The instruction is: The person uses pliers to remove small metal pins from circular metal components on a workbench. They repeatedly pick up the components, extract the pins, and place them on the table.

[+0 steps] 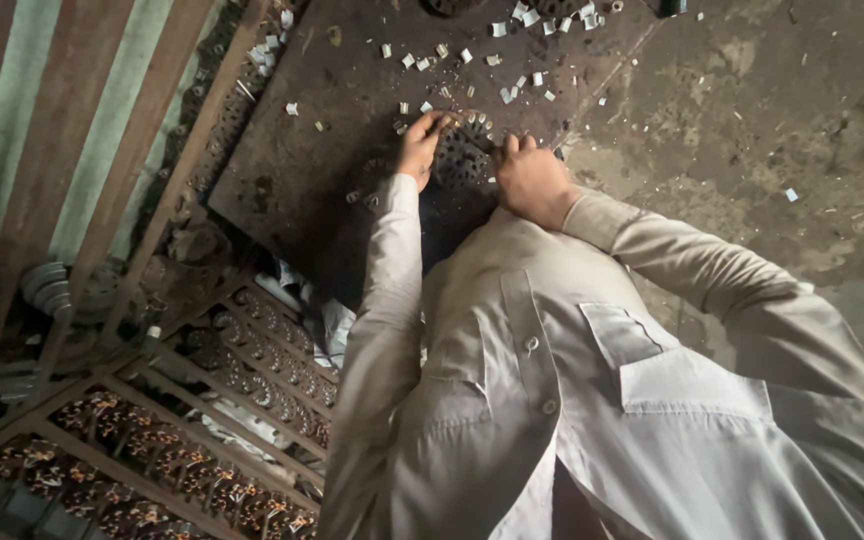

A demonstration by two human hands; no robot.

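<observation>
**Hands on a perforated disc**

Both hands grip a dark round perforated metal disc (462,155) on the rusty flat metal plate (322,130): left hand (418,148) pinching its edge, right hand (530,178) closed beside. Small white cylindrical pieces (527,15) lie scattered beyond the disc.

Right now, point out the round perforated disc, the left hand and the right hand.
round perforated disc (460,158), head view, on its dark holed face.
left hand (418,146), head view, back of the hand.
right hand (530,182), head view, back of the hand.

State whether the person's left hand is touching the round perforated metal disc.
Touching: the head view shows the left hand with its fingertips resting on the edge of the perforated disc.
</observation>
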